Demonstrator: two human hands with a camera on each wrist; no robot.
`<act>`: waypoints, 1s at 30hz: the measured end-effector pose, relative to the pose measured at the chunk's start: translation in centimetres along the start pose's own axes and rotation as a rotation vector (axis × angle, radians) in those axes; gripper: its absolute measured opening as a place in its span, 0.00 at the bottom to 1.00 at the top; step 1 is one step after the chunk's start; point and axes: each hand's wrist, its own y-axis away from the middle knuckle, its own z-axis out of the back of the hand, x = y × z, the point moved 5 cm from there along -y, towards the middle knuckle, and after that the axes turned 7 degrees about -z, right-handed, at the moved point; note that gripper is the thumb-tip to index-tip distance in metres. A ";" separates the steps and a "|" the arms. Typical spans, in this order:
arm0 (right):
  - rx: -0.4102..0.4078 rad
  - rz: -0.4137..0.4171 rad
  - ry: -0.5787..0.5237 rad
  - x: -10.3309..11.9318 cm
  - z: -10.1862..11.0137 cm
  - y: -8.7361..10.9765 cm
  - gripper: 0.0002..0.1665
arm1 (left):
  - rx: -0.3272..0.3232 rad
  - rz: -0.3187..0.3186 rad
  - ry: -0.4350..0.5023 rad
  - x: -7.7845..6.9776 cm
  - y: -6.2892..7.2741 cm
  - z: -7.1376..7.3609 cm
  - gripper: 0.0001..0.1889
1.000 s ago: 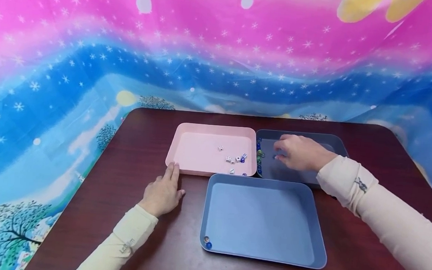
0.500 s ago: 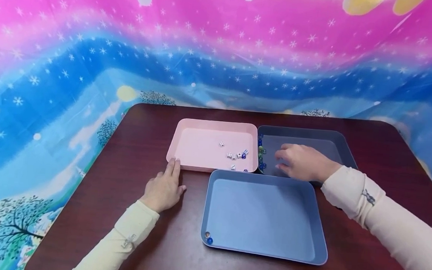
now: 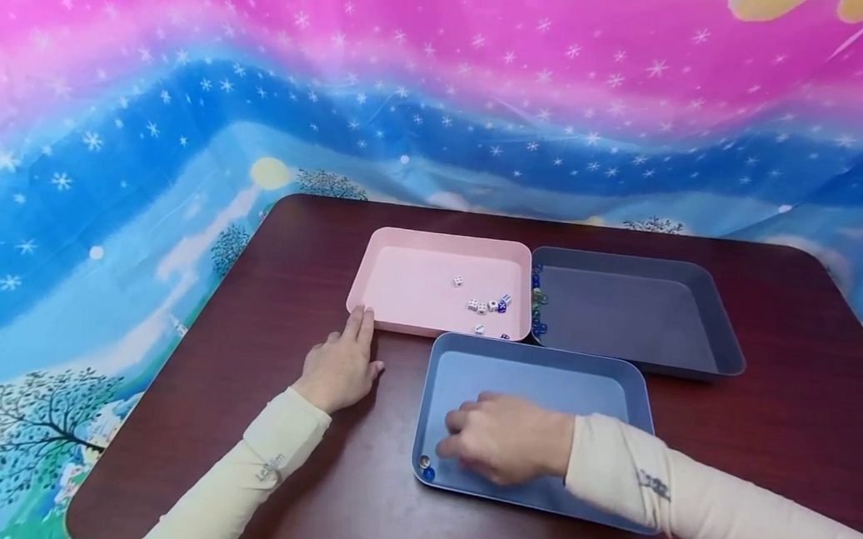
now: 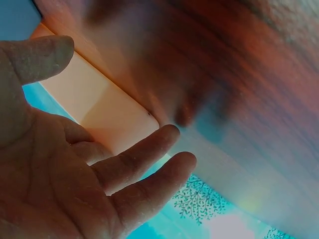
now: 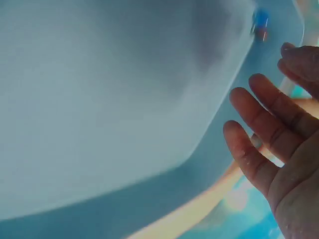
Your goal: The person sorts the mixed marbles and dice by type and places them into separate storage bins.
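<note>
My left hand (image 3: 339, 369) rests its straight fingertips on the near left corner of the pink tray (image 3: 397, 329); its fingers are spread in the left wrist view. Over the blue-grey tray (image 3: 531, 349), my right hand (image 3: 506, 436) hovers palm down near the left side. Its thumb and forefinger tips come close together in the right wrist view, the other fingers stretched loosely; I cannot tell whether a marble is between them. A blue marble (image 3: 429, 474) and a clear one (image 3: 425, 461) lie in that tray's near left corner, just left of the fingertips.
Several white and blue dice (image 3: 482, 308) lie in the pink tray's right half. The dark grey tray (image 3: 631, 317) at back right has several blue and green marbles (image 3: 538, 298) along its left wall. All three trays stand on a dark red-brown table (image 3: 782, 411) before a printed cloth.
My right hand has left the dark grey tray and come down and left over the blue-grey tray. The left hand stays at the pink tray's corner. The head view has shifted slightly.
</note>
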 end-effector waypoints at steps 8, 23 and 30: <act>-0.024 0.102 0.124 2.0 -1.3 -1.4 0.11 | -0.011 -0.007 0.006 -0.1 -0.2 0.1 0.43; -0.003 0.069 0.120 1.7 -2.6 -1.8 0.05 | -0.011 0.003 0.005 0.0 -0.1 0.1 0.43; 0.025 -0.098 -0.039 -1.2 -2.1 0.6 0.03 | 0.007 0.005 0.013 0.1 0.0 0.0 0.43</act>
